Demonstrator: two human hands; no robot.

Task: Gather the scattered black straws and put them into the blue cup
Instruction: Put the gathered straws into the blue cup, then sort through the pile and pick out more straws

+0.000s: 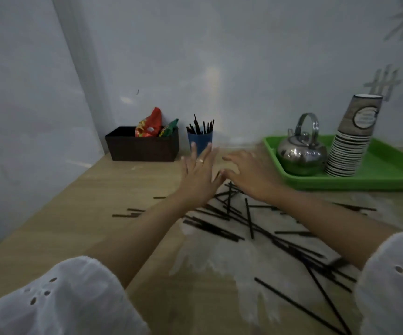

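Dim, bluish light; soft motion blur; glare on table (219, 257); warped edges

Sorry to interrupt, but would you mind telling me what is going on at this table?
A person is collecting black straws scattered across the wooden table. The left hand and right hand reach forward, open and empty, near the blue cup, which already holds some straws. Many still lie loose.

Left hand (199, 174) flat, fingers (193, 151) spread, right hand (250, 174) palm-down, empty
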